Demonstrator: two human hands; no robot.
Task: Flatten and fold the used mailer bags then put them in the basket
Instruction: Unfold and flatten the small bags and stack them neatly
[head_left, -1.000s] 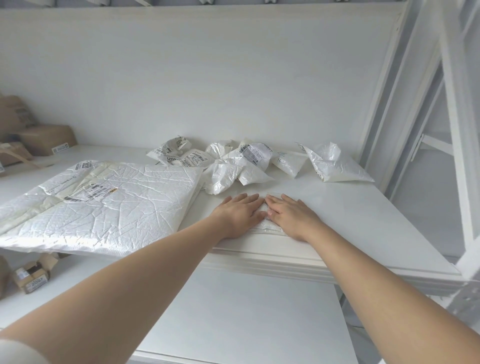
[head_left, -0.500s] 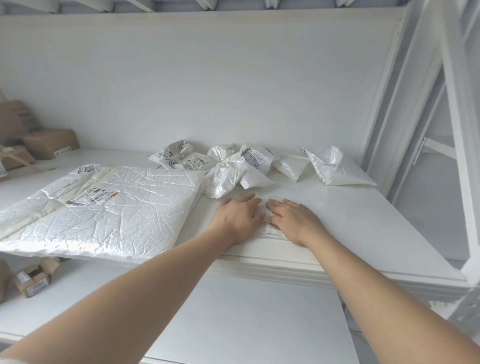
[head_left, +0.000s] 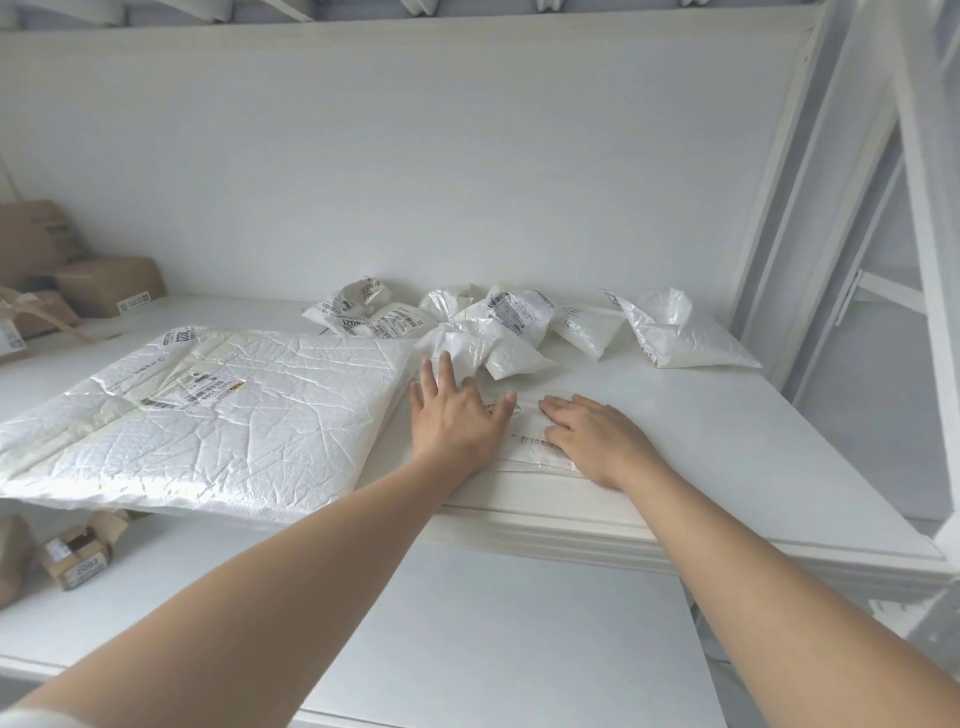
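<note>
Both hands are low on the white shelf (head_left: 727, 441), and neither grip holds anything. The left hand (head_left: 457, 421) lies with its fingers straight and fanned wide, and the right hand (head_left: 592, 436) lies palm-down, fingers close together. Under them, at the near edge of the shelf, is the small mailer bag (head_left: 530, 441) I am working, label up and already fairly flat. The right palm covers its right half, and the thumb side of the left hand lies over its left edge. The left fingertips reach towards the crumpled mailer bags (head_left: 467, 343) heaped further back and look to be just touching the nearest one. To the left lies a large wrinkled mailer bag (head_left: 234, 415), overhanging the shelf edge. The basket is not in view (so I cannot plan the drop yet).

To flatten well, I would pin the bag with the right palm and sweep the left outward from the middle, driving air to the open end. The film looks slick and springy, so I would press downward, not towards the near edge, then crease each fold firmly.
</note>
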